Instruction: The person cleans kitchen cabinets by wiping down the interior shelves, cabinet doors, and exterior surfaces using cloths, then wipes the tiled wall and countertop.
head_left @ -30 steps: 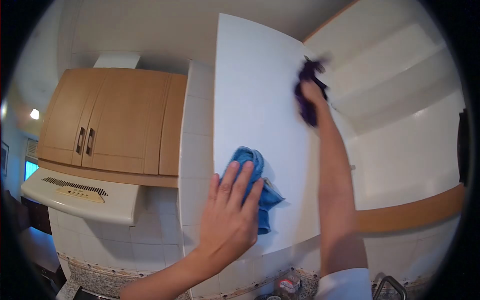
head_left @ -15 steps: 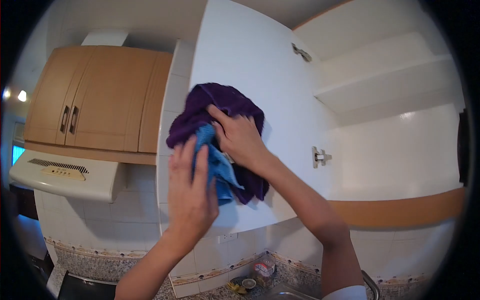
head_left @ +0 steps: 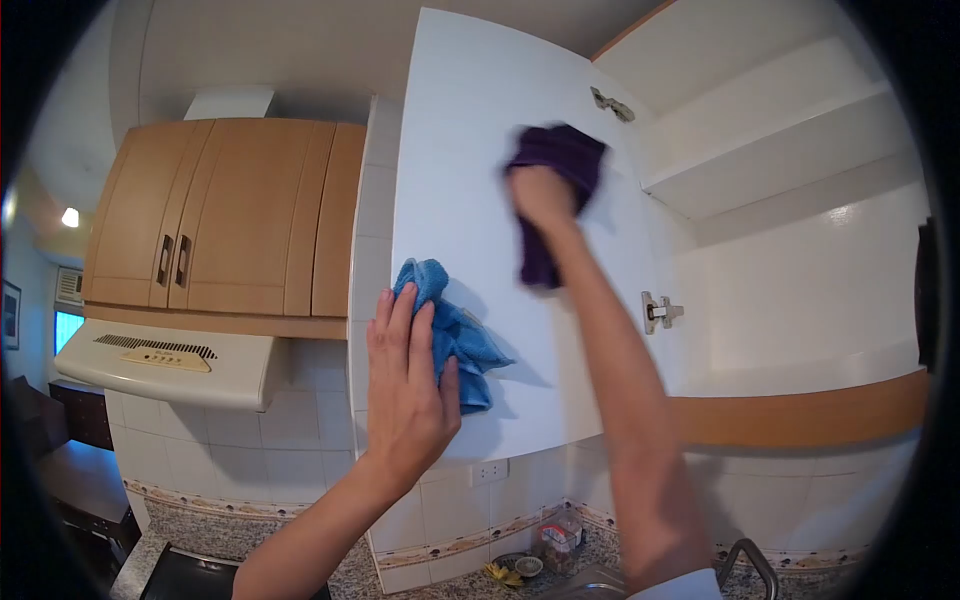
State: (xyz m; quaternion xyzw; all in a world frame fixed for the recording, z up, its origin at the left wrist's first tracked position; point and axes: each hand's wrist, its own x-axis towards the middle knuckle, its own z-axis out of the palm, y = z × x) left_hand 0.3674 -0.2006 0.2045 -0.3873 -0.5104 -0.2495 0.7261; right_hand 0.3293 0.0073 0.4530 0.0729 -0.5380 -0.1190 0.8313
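Note:
A white cabinet door (head_left: 480, 130) stands open, its inner face toward me. My left hand (head_left: 408, 390) holds a blue cloth (head_left: 465, 345) against the lower left part of the door, near its free edge. Higher up, my right hand (head_left: 543, 200) presses a purple cloth (head_left: 575, 150) on the door's surface; this hand is somewhat blurred and its fingers are partly hidden by the cloth. Two metal hinges, the upper one (head_left: 612, 104) and the lower one (head_left: 661, 312), join the door to the white cabinet interior (head_left: 800, 290).
Wooden cabinets (head_left: 250, 220) hang at the left above a range hood (head_left: 170, 360). Below the door are a granite counter with a plastic container (head_left: 560, 535), a small bowl (head_left: 528, 566), a yellow item (head_left: 503, 575), a sink (head_left: 590, 583) and a faucet (head_left: 755, 565).
My right hand and the purple cloth have moved up and right, away from the blue cloth. My left hand still holds the blue cloth near the door's free edge. The view has shifted slightly.

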